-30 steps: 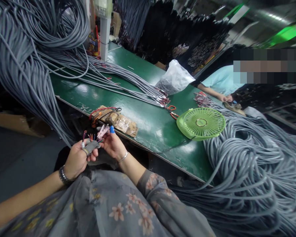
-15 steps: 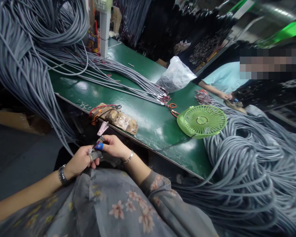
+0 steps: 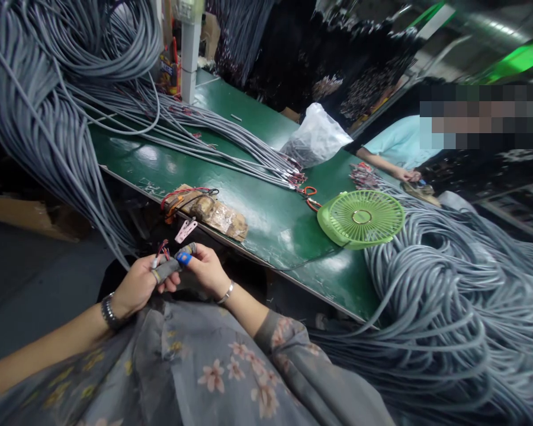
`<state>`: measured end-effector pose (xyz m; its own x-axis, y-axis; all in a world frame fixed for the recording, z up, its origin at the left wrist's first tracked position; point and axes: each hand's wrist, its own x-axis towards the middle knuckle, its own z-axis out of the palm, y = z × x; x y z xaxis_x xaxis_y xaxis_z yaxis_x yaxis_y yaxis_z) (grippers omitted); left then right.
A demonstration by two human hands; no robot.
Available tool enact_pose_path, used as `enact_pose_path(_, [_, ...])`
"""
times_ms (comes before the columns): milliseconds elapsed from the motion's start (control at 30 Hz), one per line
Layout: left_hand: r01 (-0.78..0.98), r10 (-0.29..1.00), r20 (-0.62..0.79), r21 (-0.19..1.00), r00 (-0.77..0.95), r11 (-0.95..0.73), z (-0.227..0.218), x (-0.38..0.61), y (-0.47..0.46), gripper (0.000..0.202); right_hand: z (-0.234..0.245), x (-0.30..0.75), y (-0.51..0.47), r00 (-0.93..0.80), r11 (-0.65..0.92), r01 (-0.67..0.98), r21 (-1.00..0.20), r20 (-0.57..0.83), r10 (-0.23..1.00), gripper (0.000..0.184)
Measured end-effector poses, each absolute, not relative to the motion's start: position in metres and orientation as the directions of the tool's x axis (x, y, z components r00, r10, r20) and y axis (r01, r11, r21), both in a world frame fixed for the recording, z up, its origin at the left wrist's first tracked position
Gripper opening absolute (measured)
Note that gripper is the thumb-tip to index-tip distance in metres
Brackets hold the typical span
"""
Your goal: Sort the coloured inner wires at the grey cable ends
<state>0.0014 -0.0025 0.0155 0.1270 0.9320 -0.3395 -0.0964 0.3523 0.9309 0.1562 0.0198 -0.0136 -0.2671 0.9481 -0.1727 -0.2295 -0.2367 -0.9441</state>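
My left hand is closed around the end of a grey cable, and thin red, white and dark wires stick up above its fingers. Grey wrapping covers one of its fingers. Right up against these fingertips, my right hand has its thumb and forefinger pressed together. A blue wrap sits on the thumb and a mottled grey one on the forefinger. Whatever lies in that pinch is hidden. Just beyond both hands, a pale pink clip hangs at the table edge by a taped wooden block.
Grey cables run across the green table, ending near an orange-handled tool. A green fan, a clear plastic bag and a heap of cables lie to the right. Across the table, another person's hands are working.
My right hand has turned and come lower against the left fingers. The thin wires now show upright above my left hand, and the pink clip is more fully visible.
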Motion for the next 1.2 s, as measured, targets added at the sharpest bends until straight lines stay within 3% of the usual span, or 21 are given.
enact_pose_path(167, [-0.020,0.930,-0.312,0.947,0.193,0.322,0.009,-0.003,-0.004,0.034,-0.007,0.153,0.029,-0.303,-0.265,-0.165,-0.950,-0.207,0.930,0.036])
enact_pose_path(367, [-0.218,0.934,-0.358,0.912,-0.004,0.348,0.015,0.001,-0.005,0.039,-0.012,0.145,0.027,-0.260,-0.346,-0.266,-0.900,-0.279,0.924,0.040])
enact_pose_path(767, [-0.310,0.914,-0.401,0.878,-0.058,0.365,0.018,-0.001,-0.006,0.034,-0.022,0.154,0.032,-0.346,-0.415,-0.337,-0.845,-0.299,0.889,0.044])
enact_pose_path(967, [-0.286,0.922,-0.387,0.884,-0.004,0.369,0.021,-0.001,-0.002,0.030,-0.015,0.161,0.050,-0.273,-0.501,-0.419,-0.757,-0.421,0.865,0.048])
enact_pose_path(1200, [-0.281,0.910,-0.389,0.866,0.142,0.414,0.029,0.005,0.006,0.040,-0.004,0.154,0.064,-0.296,-0.469,-0.383,-0.796,-0.375,0.878,0.054])
